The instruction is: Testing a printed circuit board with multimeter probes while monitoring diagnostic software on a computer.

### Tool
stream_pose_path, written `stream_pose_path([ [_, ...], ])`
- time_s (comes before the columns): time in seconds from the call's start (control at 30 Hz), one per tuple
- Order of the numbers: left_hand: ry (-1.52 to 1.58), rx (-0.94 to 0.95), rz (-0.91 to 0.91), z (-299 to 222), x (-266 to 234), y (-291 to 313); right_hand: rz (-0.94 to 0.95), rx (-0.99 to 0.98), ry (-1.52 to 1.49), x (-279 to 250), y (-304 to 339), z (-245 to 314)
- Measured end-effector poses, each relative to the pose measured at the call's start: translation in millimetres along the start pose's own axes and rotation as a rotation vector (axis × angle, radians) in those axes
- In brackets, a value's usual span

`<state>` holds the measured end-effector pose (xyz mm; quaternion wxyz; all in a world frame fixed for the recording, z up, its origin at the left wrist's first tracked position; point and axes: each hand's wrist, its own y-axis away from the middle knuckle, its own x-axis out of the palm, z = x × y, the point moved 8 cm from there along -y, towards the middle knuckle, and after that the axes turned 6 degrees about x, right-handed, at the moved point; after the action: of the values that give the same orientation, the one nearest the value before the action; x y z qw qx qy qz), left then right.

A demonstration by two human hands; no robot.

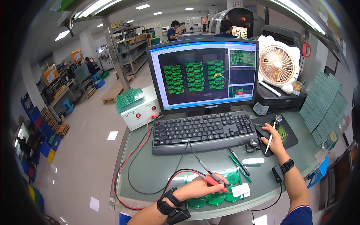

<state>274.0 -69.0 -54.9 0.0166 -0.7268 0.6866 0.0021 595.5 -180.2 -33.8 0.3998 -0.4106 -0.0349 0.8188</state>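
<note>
My left hand (198,187) is closed round a pair of test probes, a red probe (213,180) and a grey probe (215,176). Their tips point down at a panel of green circuit boards (215,200) at the desk's near edge; whether they touch is hard to tell. On that panel lies a white paper slip (240,190). Over at the right, my right hand (276,139) rests at a black mouse (261,131), partly covering it. A thin white pen (269,141) with a clear ball top is held between its fingers.
Behind the keyboard (202,129) stands a monitor (206,75) showing a board layout. A white tester box (140,112) carries stacked green boards (129,98). Red and black leads loop across the desk. Pens (240,165), a white tube (253,161) and a fan (278,64) are on the right.
</note>
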Motion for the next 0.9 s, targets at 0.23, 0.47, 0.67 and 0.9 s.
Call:
stream_pose_path([
  [0.23,0.006,-0.070,0.046,4.4,2.0,-0.1,-0.004,-0.015,0.002,0.1,0.8,-1.2],
  [0.47,-0.006,-0.051,0.055,5.3,2.6,-0.5,0.000,-0.005,0.013,-0.5,2.1,1.3],
  [0.67,0.007,-0.063,0.043,3.7,3.1,0.1,-0.005,-0.020,0.029,-0.5,1.2,-0.3],
  [0.9,0.008,-0.016,0.005,2.3,3.0,0.3,-0.011,-0.011,0.006,-0.5,0.8,-5.2],
])
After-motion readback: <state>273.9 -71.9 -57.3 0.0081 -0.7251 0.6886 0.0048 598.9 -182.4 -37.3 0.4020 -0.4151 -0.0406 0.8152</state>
